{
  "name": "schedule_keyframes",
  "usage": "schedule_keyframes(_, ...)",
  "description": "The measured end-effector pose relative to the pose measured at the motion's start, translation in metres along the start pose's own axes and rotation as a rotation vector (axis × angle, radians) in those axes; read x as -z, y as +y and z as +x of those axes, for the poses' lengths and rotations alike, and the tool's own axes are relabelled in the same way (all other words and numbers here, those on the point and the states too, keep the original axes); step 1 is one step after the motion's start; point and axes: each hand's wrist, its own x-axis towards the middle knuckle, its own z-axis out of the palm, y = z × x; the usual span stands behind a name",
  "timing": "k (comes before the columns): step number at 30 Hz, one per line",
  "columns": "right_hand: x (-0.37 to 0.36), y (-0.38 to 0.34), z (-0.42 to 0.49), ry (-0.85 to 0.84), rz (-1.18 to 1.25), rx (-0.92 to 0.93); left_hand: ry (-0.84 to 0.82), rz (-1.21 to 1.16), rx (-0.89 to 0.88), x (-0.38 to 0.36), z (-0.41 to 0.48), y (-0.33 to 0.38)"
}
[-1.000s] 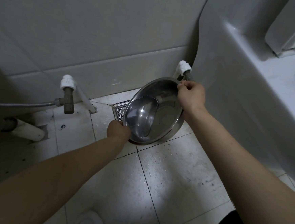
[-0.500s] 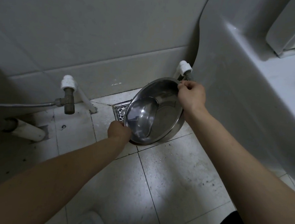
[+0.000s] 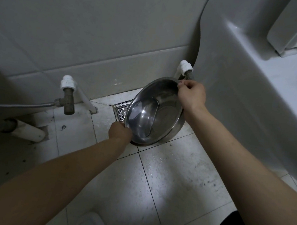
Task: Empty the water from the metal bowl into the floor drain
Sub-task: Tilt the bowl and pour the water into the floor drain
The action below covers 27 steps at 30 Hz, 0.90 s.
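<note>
Pour's maybe halfway, I'd guess: the one metal bowl point(image 3: 163, 113) is tipped up over the one floor drain point(image 3: 120, 111), which peeks out at its 9 o'clock, and a pool of water point(image 3: 140, 117) sits in the low side and has to go over the lip. Two hands are on it, the left hand point(image 3: 120, 130) curled round the rim at 8 o'clock and the right hand point(image 3: 191, 95) pinching the rim at 1 o'clock. Also two white-capped valves on the wall, one point(image 3: 67, 83) at 9 o'clock from the bowl and one point(image 3: 186, 67) at 1 o'clock.

No text or label can be read, perhaps for dimness.
</note>
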Motion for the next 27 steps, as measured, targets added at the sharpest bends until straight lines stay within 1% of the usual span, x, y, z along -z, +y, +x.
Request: schedule_keyframes(27,-0.0009,-0.0055,-0.0046,0.003,0.009,0.001,0.015,0.001,-0.014,0.0008,0.0004,0.0004)
